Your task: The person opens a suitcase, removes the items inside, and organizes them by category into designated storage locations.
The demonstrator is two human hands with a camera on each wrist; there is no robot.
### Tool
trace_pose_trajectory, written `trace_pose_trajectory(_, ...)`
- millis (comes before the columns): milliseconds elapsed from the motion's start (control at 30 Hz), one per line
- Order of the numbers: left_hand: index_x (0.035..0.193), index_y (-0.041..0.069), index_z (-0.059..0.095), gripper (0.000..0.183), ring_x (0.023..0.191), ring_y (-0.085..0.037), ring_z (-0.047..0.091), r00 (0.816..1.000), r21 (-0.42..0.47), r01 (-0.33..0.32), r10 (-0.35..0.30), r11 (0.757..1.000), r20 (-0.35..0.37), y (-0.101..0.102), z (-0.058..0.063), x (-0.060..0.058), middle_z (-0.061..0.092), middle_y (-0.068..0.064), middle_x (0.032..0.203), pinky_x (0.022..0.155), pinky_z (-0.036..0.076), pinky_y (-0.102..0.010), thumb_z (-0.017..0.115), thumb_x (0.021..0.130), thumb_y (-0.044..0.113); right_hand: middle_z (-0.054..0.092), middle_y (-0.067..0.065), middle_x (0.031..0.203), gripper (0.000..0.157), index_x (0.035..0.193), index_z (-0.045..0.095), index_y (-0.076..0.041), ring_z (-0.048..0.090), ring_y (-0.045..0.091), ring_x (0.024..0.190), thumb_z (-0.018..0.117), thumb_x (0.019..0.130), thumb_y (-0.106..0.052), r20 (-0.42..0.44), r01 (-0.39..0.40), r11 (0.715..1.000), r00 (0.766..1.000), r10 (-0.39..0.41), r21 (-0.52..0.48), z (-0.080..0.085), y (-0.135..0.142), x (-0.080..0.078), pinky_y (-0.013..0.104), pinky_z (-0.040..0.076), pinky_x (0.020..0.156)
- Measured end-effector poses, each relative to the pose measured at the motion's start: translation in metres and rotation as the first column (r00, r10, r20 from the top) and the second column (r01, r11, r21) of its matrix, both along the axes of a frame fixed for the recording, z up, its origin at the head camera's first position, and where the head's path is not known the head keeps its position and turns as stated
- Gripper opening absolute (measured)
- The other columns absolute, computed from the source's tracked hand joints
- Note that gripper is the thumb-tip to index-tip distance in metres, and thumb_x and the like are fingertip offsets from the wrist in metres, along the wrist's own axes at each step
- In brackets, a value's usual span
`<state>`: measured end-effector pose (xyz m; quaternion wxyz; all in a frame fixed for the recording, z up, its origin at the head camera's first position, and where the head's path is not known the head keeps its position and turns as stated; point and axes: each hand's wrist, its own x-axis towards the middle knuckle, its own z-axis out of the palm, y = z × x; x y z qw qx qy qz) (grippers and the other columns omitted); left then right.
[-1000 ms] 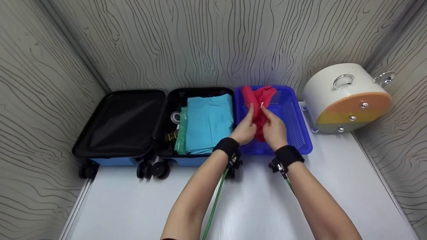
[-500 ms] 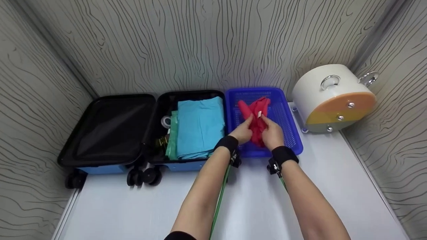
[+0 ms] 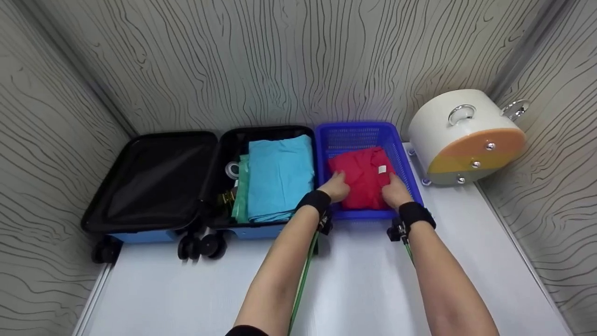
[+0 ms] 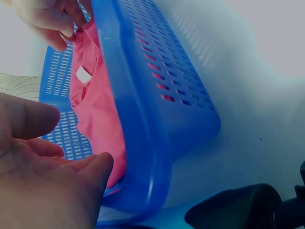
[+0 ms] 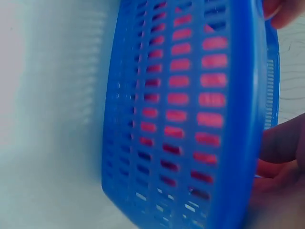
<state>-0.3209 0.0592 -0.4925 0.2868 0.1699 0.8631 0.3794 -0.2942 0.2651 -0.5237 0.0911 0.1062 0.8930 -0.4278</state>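
A red shirt (image 3: 364,179) with a white tag lies folded into a rough square inside the blue plastic basket (image 3: 402,154). My left hand (image 3: 336,187) is at the shirt's left edge; in the left wrist view its thumb and fingers stand apart, one fingertip (image 4: 102,164) against the cloth. At the opposite edge, my right hand (image 3: 396,190) pinches the shirt near the tag, seen at the top of the left wrist view. The basket wall (image 5: 176,114) hides much of the right hand in the right wrist view, with red cloth showing through its holes.
Left of the basket, an open suitcase (image 3: 149,179) holds a folded light-blue cloth (image 3: 280,179), a green item (image 3: 241,186) and a white roll (image 3: 232,170). A white drum-shaped case (image 3: 447,112) with a coloured striped face stands to the right, near the wall.
The bunched red shirt has been lowered into the basket and spread into a flat folded square. My hands have moved apart to its two sides. The head view has shifted slightly.
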Motion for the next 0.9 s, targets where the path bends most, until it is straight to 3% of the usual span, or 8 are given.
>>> trace_pose_trajectory(200, 0.162, 0.000, 0.010, 0.063, 0.156, -0.024, 0.004, 1.000, 0.032, 0.016, -0.016, 0.999, -0.018, -0.007, 0.005, 0.001, 0.008, -0.013, 0.170, 0.123, 0.009, -0.029, 0.031, 0.104, 0.012, 0.024, 0.038, 0.157, 0.061, 0.154, 0.015, 0.018, 0.022, 0.049, 0.147, 0.030, 0.098, 0.000, -0.010, -0.011, 1.000, 1.000, 0.010, -0.025, 0.011, 0.004, 0.000, 0.054, 0.021, 0.120)
trace_pose_trajectory(400, 0.162, -0.003, 0.010, 0.062, 0.156, -0.024, 0.006, 0.996, 0.083, 0.034, -0.027, 0.996, -0.087, -0.022, 0.018, -0.004, 0.010, -0.017, 0.169, 0.123, 0.010, -0.027, 0.032, 0.105, 0.010, 0.022, 0.041, 0.157, 0.059, 0.152, 0.016, 0.021, 0.018, 0.050, 0.149, 0.029, 0.104, -0.010, -0.083, -0.048, 0.997, 0.995, 0.053, 0.064, 0.020, 0.002, -0.006, 0.053, 0.016, 0.122)
trace_pose_trajectory(600, 0.162, -0.003, 0.010, 0.060, 0.156, -0.026, 0.008, 0.993, 0.127, -0.030, 0.045, 0.991, -0.111, -0.056, 0.032, -0.008, 0.010, -0.018, 0.169, 0.123, 0.011, -0.030, 0.032, 0.107, 0.008, 0.014, 0.038, 0.161, 0.067, 0.154, 0.011, 0.019, 0.012, 0.047, 0.151, 0.031, 0.093, 0.000, -0.087, -0.093, 0.993, 0.991, 0.100, 0.074, 0.030, -0.018, -0.013, 0.048, 0.012, 0.124)
trace_pose_trajectory(700, 0.162, -0.002, 0.010, 0.060, 0.156, -0.028, 0.009, 0.991, 0.134, -0.068, 0.083, 0.989, -0.107, -0.076, 0.035, -0.007, 0.011, -0.018, 0.169, 0.124, 0.013, -0.035, 0.033, 0.108, 0.009, 0.013, 0.037, 0.161, 0.067, 0.155, 0.011, 0.018, 0.011, 0.045, 0.152, 0.032, 0.093, 0.000, -0.093, -0.124, 0.991, 0.987, 0.128, 0.045, 0.037, -0.034, -0.014, 0.048, 0.012, 0.124)
trace_pose_trajectory(900, 0.163, 0.002, 0.009, 0.060, 0.156, -0.028, 0.009, 0.990, 0.124, -0.099, 0.111, 0.987, -0.090, -0.123, 0.037, -0.003, 0.009, -0.015, 0.170, 0.124, 0.015, -0.040, 0.032, 0.109, 0.013, 0.032, 0.034, 0.156, 0.058, 0.154, 0.026, 0.016, 0.028, 0.043, 0.148, 0.034, 0.099, -0.001, -0.161, -0.195, 0.981, 0.968, 0.192, -0.003, 0.046, -0.072, -0.013, 0.048, 0.023, 0.121)
